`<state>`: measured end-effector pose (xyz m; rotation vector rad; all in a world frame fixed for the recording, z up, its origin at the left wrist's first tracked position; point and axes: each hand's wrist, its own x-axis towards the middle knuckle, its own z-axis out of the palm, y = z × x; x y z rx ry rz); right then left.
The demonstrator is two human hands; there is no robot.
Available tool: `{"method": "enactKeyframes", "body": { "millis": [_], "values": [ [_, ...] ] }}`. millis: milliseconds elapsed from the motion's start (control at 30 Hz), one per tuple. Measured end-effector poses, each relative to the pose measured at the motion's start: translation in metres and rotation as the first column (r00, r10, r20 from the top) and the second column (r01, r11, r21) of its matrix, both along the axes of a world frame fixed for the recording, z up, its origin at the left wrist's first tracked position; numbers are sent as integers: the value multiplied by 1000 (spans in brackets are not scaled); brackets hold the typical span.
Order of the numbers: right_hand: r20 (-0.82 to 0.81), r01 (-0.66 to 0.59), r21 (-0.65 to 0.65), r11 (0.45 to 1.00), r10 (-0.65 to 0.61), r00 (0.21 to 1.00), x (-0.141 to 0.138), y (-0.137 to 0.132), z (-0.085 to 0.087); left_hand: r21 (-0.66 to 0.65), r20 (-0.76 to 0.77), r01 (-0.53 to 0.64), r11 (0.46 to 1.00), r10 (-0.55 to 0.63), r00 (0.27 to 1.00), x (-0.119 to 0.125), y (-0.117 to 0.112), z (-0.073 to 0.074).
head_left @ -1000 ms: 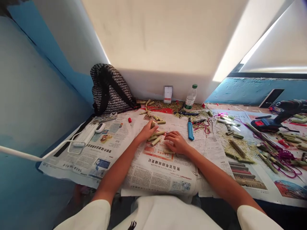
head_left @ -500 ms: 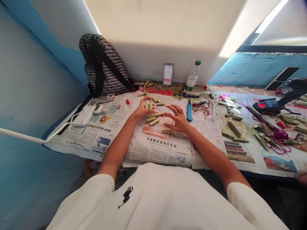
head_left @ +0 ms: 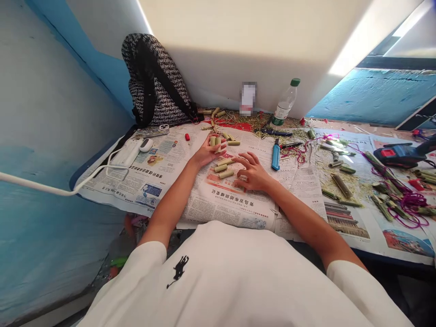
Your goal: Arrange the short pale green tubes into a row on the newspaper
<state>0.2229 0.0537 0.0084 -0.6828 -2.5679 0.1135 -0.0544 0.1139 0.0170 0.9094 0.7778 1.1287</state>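
My left hand (head_left: pixel 204 155), palm turned up, holds two short pale-green stem pieces (head_left: pixel 215 142) that look like cut bamboo. They stand side by side on its fingers. To the right, my right hand (head_left: pixel 254 173) hovers low over the newspaper (head_left: pixel 218 209), its fingers curved and apart. Between the hands several similar cut pieces (head_left: pixel 225 174) lie loosely grouped. One piece partly shows beneath my right fingers; whether they touch it is unclear. Behind my left hand lie more short pieces (head_left: pixel 233 143).
A blue utility knife (head_left: pixel 275 156) lies right of my right hand. Behind stand a bottle (head_left: pixel 283 106) and a patterned backpack (head_left: pixel 158 86). A white power strip (head_left: pixel 126 153) is at left. Stems, purple cord (head_left: pixel 408 197) and a power tool (head_left: pixel 397 155) occupy the right.
My left hand has lifted and turned its palm further up with the two pieces. My right hand has shifted slightly over the nearest piece, covering more of it. The camera view has shifted.
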Motion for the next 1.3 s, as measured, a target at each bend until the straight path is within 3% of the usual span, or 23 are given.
{"method": "enactKeyframes", "body": {
  "millis": [167, 333, 433, 633, 767, 900, 1100, 1200, 1300],
  "values": [
    [-22, 9, 20, 1000, -9, 1000, -2, -2, 4, -66, 157, 47, 997, -37, 987, 3, -1, 9],
    [70, -46, 2, 999, 46, 997, -5, -7, 11, -97, 202, 68, 993, -47, 978, 0, 6, 19],
    [92, -37, -23, 999, 39, 995, -3, -6, 13, -49, 112, 92, 995, -86, 990, -6, 14, 26],
    [45, 46, -23, 999, -45, 998, 6, 2, 16, 82, -222, 157, 984, -136, 965, -16, 19, 30],
    [-42, 88, -3, 996, -88, 995, 11, 6, 18, 2, -456, 301, 954, -267, 849, -26, 14, 33],
    [-91, 72, -31, 997, -74, 993, 13, 5, 20, -36, -587, 367, 930, -316, 745, -35, 12, 37],
    [-5, -21, -127, 992, 21, 1000, -2, -12, 19, -47, -719, 447, 893, -341, 605, -31, 0, 50],
    [42, 19, -158, 987, -12, 999, -10, -17, 16, -65, -769, 533, 844, -382, 512, -19, -20, 61],
    [67, 90, -142, 986, -81, 994, -10, -17, 13, -10, -898, 567, 824, -257, 358, -6, -42, 69]
  ]
}}
